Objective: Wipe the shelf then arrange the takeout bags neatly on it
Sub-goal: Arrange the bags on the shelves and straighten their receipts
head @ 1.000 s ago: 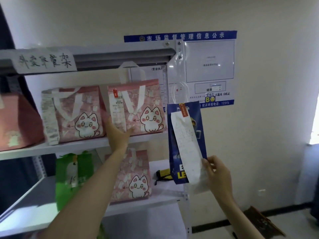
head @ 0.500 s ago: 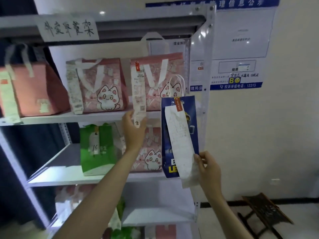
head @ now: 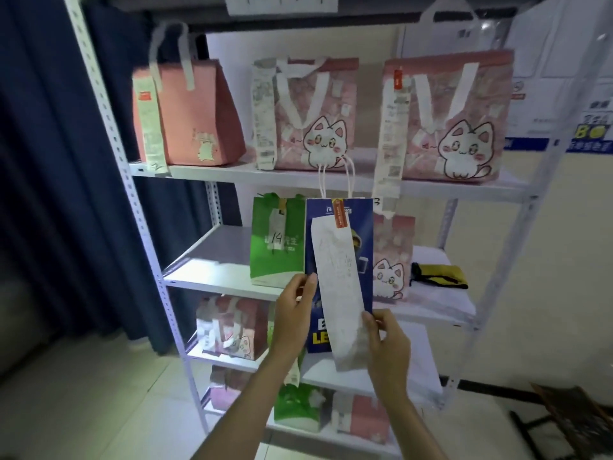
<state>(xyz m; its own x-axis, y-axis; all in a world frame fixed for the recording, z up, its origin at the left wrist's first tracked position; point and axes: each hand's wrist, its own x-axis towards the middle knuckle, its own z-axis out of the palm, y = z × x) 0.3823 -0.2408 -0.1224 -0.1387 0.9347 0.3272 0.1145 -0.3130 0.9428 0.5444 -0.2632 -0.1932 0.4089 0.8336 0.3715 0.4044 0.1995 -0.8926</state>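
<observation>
Both hands are on the blue paper bag (head: 361, 237) right now: the left hand (head: 293, 313) pinches its left edge with thumb and fingers curled round it, and the right hand (head: 386, 346) grips the lower right side, thumb pressing on the long white receipt (head: 338, 293) that hangs down the front of the bag. The bag is held upright in the air, in front of the second level of the white metal shelf (head: 205, 280), its white twine handles sticking up past the top level's edge. Can't see what's inside any of the bags, they're all closed or face-on. Top level has a plain pink bag (head: 199, 117) on the left, then two pink cat bags, one in the middle (head: 308, 117) and one on the right (head: 464, 121), each with a receipt strip dangling. Second level holds a green bag (head: 275, 247) with a tag marked 14, another pink cat bag (head: 393, 260) partly hidden behind the blue one, and a yellow and black cloth (head: 438, 277) lying on the far right. Lower levels have more pink and green bags, kinda blurry. Both forearms reach up from the bottom of the view, wrists about level with each other.
</observation>
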